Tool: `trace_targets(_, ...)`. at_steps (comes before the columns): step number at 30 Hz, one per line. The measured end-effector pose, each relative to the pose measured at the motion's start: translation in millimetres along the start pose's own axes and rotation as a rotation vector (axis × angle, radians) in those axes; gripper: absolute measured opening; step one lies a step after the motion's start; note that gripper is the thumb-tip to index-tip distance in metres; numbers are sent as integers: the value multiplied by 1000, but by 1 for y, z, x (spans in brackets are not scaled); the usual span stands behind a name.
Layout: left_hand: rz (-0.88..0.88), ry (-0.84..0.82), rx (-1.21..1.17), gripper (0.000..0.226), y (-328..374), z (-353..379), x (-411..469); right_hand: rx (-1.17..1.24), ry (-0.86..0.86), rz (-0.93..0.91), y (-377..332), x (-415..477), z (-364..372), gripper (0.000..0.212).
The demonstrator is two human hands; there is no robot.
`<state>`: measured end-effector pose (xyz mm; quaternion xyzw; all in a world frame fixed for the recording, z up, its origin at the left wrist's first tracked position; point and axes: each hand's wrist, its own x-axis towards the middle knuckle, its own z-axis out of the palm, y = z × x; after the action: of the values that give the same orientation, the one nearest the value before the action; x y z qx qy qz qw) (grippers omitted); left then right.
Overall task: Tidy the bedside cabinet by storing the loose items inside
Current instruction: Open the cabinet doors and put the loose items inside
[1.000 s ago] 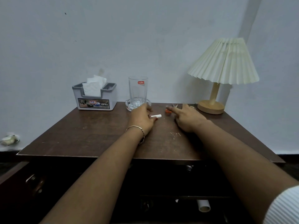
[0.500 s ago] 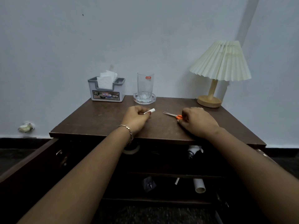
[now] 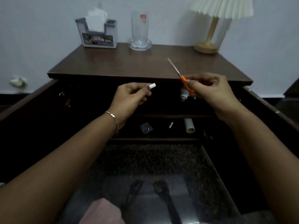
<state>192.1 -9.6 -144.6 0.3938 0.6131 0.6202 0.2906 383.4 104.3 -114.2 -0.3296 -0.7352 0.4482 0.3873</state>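
Scissors (image 3: 179, 75), pinched by the orange handle in the right hand (image 3: 210, 92), hung before the open cabinet (image 3: 142, 63); the left hand (image 3: 129, 99) pinched a white tube (image 3: 152, 86) there too. That light pinch might let the blades drop.

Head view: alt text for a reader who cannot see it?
A person's left hand pinches a small white cylinder and the right hand holds orange-handled scissors, both in front of an open cabinet bearing a lamp, glass and tissue box.
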Motion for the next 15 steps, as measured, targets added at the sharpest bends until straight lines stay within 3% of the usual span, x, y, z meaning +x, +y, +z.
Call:
trace_targets(8, -461, -25, 12, 18, -89, -15, -22, -28, -214, 424, 93, -55, 0, 12)
trace_targets(15, -658, 24, 96, 17, -152, -21, -23, -165, -299, 619, 158, -50, 43, 30)
